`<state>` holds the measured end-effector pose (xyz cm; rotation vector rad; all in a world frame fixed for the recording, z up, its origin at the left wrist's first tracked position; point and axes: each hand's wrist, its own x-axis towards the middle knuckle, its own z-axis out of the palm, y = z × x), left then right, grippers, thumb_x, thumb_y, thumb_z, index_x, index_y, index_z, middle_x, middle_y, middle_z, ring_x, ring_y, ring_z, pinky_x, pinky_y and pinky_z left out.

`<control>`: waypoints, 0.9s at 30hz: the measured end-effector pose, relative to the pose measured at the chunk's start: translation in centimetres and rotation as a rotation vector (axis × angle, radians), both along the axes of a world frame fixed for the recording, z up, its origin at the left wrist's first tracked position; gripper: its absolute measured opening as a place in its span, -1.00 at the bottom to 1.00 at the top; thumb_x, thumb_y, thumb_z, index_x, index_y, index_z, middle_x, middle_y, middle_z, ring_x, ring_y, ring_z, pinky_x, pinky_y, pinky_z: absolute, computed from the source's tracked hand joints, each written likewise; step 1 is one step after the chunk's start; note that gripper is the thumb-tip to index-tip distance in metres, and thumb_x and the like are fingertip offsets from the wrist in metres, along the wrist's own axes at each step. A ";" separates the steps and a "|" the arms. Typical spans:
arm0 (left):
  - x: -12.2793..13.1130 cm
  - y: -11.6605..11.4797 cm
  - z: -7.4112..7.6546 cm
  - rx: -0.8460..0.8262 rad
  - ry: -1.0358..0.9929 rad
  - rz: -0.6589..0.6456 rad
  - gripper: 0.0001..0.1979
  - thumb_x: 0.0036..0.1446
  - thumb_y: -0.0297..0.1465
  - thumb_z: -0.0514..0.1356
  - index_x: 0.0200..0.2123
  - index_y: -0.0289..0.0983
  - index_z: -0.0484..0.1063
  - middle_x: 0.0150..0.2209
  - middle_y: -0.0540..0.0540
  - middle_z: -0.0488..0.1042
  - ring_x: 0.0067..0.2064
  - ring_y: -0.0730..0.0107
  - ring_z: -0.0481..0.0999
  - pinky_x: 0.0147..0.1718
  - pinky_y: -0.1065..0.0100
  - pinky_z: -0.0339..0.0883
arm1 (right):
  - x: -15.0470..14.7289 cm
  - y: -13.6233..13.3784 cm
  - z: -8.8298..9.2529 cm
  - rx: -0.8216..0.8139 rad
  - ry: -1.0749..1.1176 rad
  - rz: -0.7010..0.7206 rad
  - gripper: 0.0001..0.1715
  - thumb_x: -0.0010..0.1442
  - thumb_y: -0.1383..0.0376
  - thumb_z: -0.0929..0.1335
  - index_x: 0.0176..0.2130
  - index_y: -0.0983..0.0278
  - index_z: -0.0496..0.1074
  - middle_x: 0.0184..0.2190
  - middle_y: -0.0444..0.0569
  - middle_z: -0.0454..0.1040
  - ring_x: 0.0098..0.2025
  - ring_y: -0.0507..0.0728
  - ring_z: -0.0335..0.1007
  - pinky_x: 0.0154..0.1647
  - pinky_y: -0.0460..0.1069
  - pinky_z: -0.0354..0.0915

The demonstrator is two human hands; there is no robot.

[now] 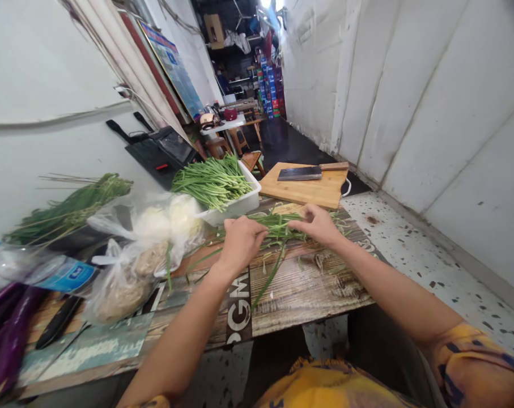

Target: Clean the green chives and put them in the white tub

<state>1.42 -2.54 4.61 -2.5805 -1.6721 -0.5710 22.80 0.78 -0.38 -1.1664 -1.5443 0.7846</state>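
A loose heap of chive-like green leaves (277, 225) lies on the wood-print table, some strands trailing toward me. My left hand (243, 243) is at the heap's left side, with thumb and fingers pinched on some leaves. From the right, my right hand (318, 224) bends in with its fingertips closed on leaves too; exactly how many strands each holds is hidden. Just behind the left hand, a white plastic tub (253, 198) holds a thick bundle of green stalks (216, 180). Beyond the right hand lies a wooden cutting board (277, 192) with a cleaver (301, 173) on it.
Left on the table (299, 289) are plastic bags (120, 283) with pale produce, a black-handled knife (59, 323), purple eggplants (16, 334), a blue-labelled bottle (65, 273) and more greens (82, 207). A white wall (447, 102) runs along the right; stools and a small table (226, 126) stand farther back.
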 end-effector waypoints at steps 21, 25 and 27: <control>-5.3 2.0 6.1 0.114 -0.012 0.077 -0.70 0.09 -0.38 0.04 -0.23 -0.29 0.52 -0.21 -0.14 0.54 -0.17 0.26 0.47 -0.12 0.30 0.30 | -1.0 -1.6 -2.0 0.366 -0.583 0.228 -0.77 0.27 0.26 0.28 -0.29 0.30 0.50 -0.38 0.00 0.48 -0.34 0.10 0.36 -0.32 -0.02 0.23; -8.1 4.7 11.3 0.398 0.246 0.229 -0.68 0.18 -0.41 -0.04 -0.19 -0.29 0.50 -0.15 -0.21 0.49 -0.08 0.16 0.45 -0.10 0.24 0.30 | -1.3 -1.3 -2.5 0.445 -0.654 0.257 -0.71 0.29 0.29 0.23 -0.36 0.29 0.48 -0.43 0.01 0.43 -0.39 0.10 0.32 -0.41 -0.02 0.19; -8.1 6.7 12.9 0.431 0.289 0.267 -0.67 0.21 -0.42 -0.06 -0.16 -0.32 0.48 -0.12 -0.27 0.46 -0.05 0.10 0.43 -0.10 0.18 0.30 | -1.8 -1.1 -2.3 0.460 -0.672 0.247 -0.71 0.29 0.30 0.23 -0.38 0.30 0.47 -0.44 0.01 0.42 -0.40 0.10 0.30 -0.43 -0.01 0.17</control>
